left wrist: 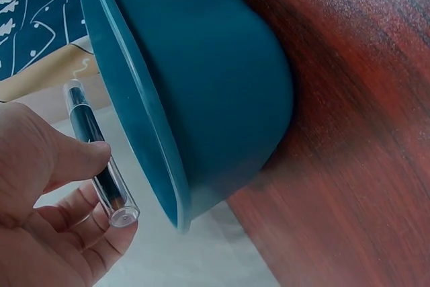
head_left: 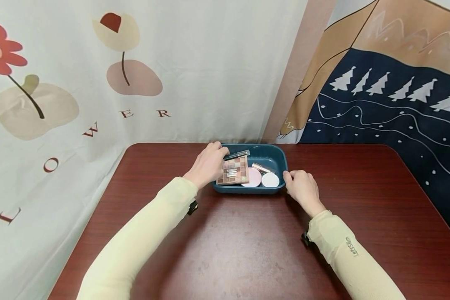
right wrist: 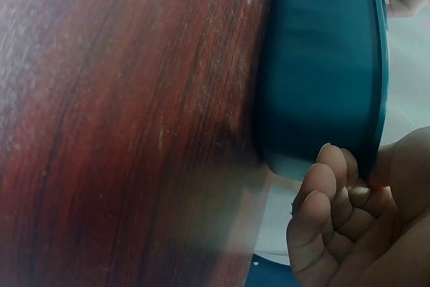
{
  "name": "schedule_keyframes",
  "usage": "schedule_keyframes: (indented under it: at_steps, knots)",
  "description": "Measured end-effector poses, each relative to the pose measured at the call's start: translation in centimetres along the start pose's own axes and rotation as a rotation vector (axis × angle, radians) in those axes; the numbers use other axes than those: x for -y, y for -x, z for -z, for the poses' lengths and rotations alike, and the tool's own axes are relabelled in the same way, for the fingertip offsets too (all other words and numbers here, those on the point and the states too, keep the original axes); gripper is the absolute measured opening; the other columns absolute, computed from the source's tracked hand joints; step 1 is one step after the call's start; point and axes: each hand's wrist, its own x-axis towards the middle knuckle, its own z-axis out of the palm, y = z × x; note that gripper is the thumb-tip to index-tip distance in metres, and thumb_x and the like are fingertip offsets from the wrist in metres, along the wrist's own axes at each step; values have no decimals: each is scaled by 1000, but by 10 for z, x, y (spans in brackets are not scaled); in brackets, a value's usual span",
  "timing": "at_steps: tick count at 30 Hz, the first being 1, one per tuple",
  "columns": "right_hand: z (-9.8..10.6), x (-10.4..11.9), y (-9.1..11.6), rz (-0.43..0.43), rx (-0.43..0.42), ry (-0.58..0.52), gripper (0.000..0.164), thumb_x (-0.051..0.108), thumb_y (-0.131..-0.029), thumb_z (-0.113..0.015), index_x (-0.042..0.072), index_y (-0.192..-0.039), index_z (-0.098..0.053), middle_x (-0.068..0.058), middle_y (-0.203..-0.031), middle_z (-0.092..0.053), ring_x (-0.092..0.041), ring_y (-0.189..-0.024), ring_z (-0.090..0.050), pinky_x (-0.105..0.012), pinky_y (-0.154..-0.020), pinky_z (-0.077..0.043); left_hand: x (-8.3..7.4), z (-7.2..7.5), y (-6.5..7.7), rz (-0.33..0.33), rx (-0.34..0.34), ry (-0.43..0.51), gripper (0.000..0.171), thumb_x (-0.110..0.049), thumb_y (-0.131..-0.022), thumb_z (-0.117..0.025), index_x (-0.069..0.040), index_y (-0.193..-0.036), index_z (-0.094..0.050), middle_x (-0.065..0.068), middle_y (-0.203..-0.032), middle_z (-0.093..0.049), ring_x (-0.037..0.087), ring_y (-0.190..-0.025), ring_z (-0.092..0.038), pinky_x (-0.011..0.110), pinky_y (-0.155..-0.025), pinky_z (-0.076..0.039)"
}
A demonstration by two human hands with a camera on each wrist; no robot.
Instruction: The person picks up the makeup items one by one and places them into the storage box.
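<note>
A dark teal plastic basin point(head_left: 247, 190) stands near the table's back edge. Over its left end, my left hand point(head_left: 208, 163) pinches a slim dark cosmetic tube point(left wrist: 101, 152) with clear ends between thumb and fingers. My right hand point(head_left: 303, 187) grips the basin's right rim, its fingers point(right wrist: 314, 216) curled against the outer wall. Inside the basin lie an eyeshadow palette point(head_left: 232, 173), leaning at the left, a pink round compact point(head_left: 254, 177), a white round compact point(head_left: 270, 180) and a small shiny lipstick-like tube point(head_left: 262, 168). The left hand covers part of the palette's left side.
The basin rests on a reddish-brown wooden table point(head_left: 243, 246). Behind it hangs a pale curtain point(head_left: 217, 75) with flower prints, and at the right a dark blue cloth point(head_left: 378, 116) with white trees. Both forearms reach in from the front.
</note>
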Motion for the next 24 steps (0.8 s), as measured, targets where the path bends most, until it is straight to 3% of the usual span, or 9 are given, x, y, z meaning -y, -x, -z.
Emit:
schedule_keyframes:
  at_steps: [24]
  knots:
    - [-1, 0, 0, 6, -7, -1, 43, 28, -106, -51, 8, -76, -74, 0, -59, -68, -28, -72, -66, -40, -64, -47, 10, -7, -14, -26, 26, -98, 32, -3, -91, -71, -3, -123, -70, 14, -117, -63, 31, -109, -57, 42, -95, -52]
